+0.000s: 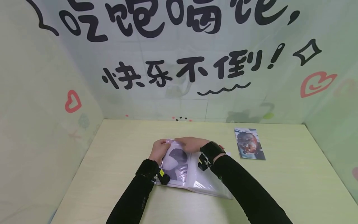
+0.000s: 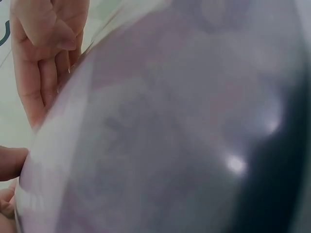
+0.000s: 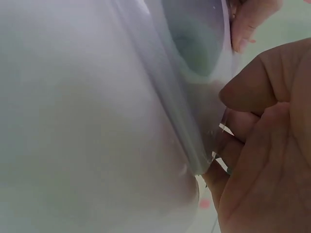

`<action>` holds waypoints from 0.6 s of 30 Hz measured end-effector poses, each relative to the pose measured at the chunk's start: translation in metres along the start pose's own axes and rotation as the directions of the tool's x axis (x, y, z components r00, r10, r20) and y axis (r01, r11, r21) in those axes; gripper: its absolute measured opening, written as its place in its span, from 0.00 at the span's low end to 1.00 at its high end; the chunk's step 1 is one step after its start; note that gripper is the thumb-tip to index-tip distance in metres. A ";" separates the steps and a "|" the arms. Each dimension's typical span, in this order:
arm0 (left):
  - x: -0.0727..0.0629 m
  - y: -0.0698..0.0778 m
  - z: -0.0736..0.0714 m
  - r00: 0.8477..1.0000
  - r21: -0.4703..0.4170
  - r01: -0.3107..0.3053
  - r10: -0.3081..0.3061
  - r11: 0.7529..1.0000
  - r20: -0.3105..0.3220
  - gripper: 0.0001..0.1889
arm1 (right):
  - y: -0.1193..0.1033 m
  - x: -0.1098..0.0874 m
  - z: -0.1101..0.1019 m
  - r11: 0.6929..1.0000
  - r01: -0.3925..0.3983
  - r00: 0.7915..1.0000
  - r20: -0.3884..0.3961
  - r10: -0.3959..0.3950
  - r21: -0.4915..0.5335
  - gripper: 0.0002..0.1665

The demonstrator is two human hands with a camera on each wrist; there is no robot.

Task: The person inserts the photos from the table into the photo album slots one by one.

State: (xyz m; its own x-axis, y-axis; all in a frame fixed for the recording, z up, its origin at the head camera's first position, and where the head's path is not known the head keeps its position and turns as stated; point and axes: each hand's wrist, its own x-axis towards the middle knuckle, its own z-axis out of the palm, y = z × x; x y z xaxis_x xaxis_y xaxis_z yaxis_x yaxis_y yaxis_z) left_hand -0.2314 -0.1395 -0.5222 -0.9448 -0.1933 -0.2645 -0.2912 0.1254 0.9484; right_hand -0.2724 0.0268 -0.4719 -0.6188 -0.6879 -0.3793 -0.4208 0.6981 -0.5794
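Note:
An open photo album [image 1: 207, 177] with clear plastic pockets lies on the table. Its left pocket holds a purplish picture [image 1: 175, 163] with pale and dark rounded shapes. At that page's upper left edge, my left hand [image 1: 158, 151] grips it, thumb in front and fingers behind. My right hand [image 1: 193, 144] reaches across to the top of the same page, near the spine. In the right wrist view, the right thumb [image 3: 248, 90] lies over the clear pocket edge and the other fingers pass behind it. The page bows up close to the left wrist camera.
A picture card [image 1: 250, 143] with a reddish-brown animal lies right of the album on the pale wooden table [image 1: 123, 140]. A printed cloth wall [image 1: 156, 102] rises behind the table's far edge, with side walls left and right.

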 end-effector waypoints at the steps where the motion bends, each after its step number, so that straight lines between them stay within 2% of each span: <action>1: 0.000 0.000 0.000 1.000 0.000 -0.002 0.002 1.000 -0.002 0.13 | 0.000 0.000 0.001 1.000 0.004 1.000 -0.002 -0.004 -0.007 0.37; 4: -0.001 0.000 0.000 1.000 0.000 0.000 0.000 1.000 -0.008 0.13 | 0.001 0.000 0.003 1.000 0.012 1.000 -0.007 -0.012 -0.005 0.35; 7: 0.000 -0.001 -0.001 1.000 0.008 0.002 -0.002 1.000 0.000 0.13 | 0.010 -0.001 0.004 0.999 0.019 0.999 -0.042 -0.017 0.039 0.33; 9: -0.001 -0.001 -0.002 1.000 0.013 0.006 -0.006 1.000 0.002 0.13 | 0.023 -0.001 0.004 0.996 -0.001 0.995 -0.104 0.010 0.084 0.32; 11: -0.001 -0.001 -0.003 1.000 0.018 0.010 -0.010 1.000 0.002 0.13 | 0.041 -0.004 0.002 0.991 -0.046 0.977 -0.200 0.070 0.124 0.33; 12: -0.001 -0.001 -0.004 1.000 0.018 0.011 -0.011 1.000 0.001 0.14 | 0.052 -0.007 0.001 0.987 -0.070 0.961 -0.256 0.106 0.146 0.34; 14: -0.002 0.000 -0.005 1.000 0.014 0.025 -0.025 1.000 -0.002 0.14 | 0.074 -0.014 -0.003 0.977 -0.124 0.905 -0.383 0.183 0.173 0.36; 18: -0.003 -0.001 -0.009 0.999 0.016 0.034 -0.034 0.999 -0.011 0.15 | 0.121 -0.038 -0.011 0.952 -0.247 0.732 -0.608 0.306 0.181 0.37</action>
State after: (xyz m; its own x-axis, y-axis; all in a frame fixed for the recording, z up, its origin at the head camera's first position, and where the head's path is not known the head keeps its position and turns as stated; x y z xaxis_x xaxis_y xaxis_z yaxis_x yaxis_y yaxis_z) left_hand -0.2271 -0.1482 -0.5210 -0.9325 -0.2086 -0.2948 -0.3259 0.1342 0.9358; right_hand -0.3070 0.1403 -0.5196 -0.9854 -0.1693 -0.0161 -0.1276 0.7984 -0.5884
